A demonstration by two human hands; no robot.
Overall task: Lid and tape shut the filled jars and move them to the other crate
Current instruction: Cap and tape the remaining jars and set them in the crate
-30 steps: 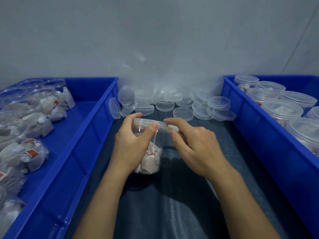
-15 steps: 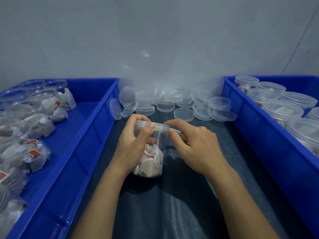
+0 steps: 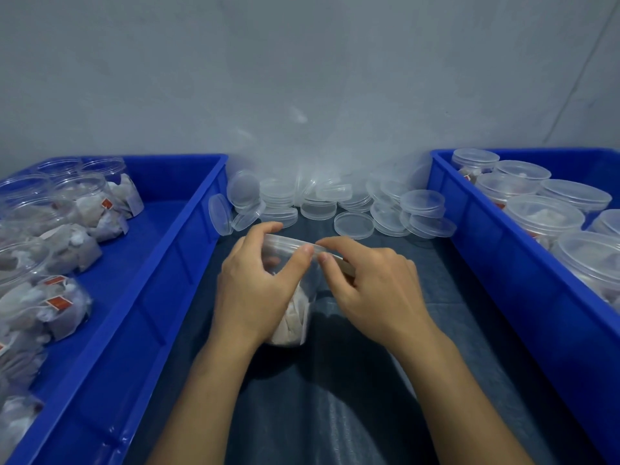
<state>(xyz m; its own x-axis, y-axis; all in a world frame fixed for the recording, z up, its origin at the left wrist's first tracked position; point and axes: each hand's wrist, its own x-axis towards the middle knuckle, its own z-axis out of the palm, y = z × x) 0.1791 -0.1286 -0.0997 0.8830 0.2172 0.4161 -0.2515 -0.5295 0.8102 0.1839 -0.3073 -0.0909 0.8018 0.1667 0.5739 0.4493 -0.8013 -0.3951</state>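
Note:
A clear plastic jar [image 3: 292,317] filled with tea bags stands on the dark cloth between two blue crates, with a clear lid [image 3: 285,243] on top. My left hand [image 3: 255,283] grips the jar from the left, thumb on the lid's rim. My right hand [image 3: 372,290] pinches something small and pale at the lid's right edge, likely a tape roll, mostly hidden by its fingers. The left blue crate [image 3: 161,283] holds open filled jars. The right blue crate [image 3: 496,263] holds lidded jars.
A heap of loose clear lids [image 3: 352,224] spills from a clear plastic bag [image 3: 322,156] against the grey wall behind the jar. Dark cloth [image 3: 352,414] covers the table between the crates.
The jar has turned a little in my left hand, whose thumb now lies along the lid's rim. My right thumb and forefinger have closed in beside it.

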